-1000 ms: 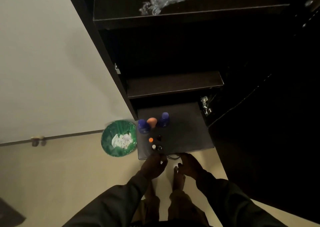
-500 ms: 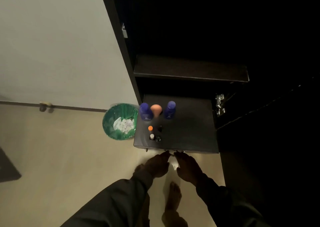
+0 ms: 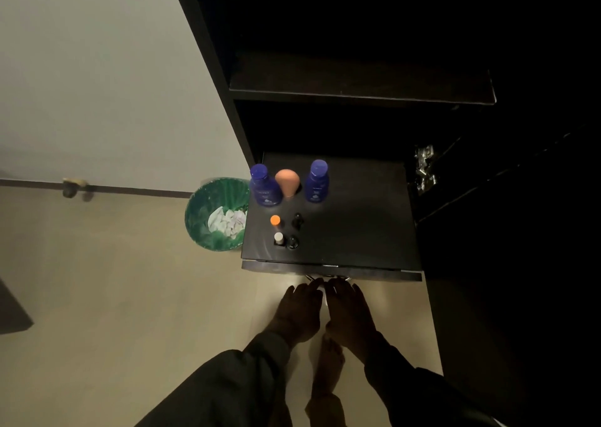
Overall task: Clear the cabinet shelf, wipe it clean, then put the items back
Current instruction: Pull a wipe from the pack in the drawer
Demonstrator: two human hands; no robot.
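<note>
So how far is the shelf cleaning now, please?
The items stand on the low dark shelf: two blue bottles, an orange sponge and four small bottles. Whether that means before clearing or after returning, this view cannot tell; no cloth is visible. Left hand and right hand reach open toward the metal handle.

- Dim room: pale wall (image 3: 97, 68) at ten o'clock, beige floor (image 3: 97, 296) below.
- Green waste bin (image 3: 201, 212) near centre, beside the dark cabinet (image 3: 487, 296).
</note>
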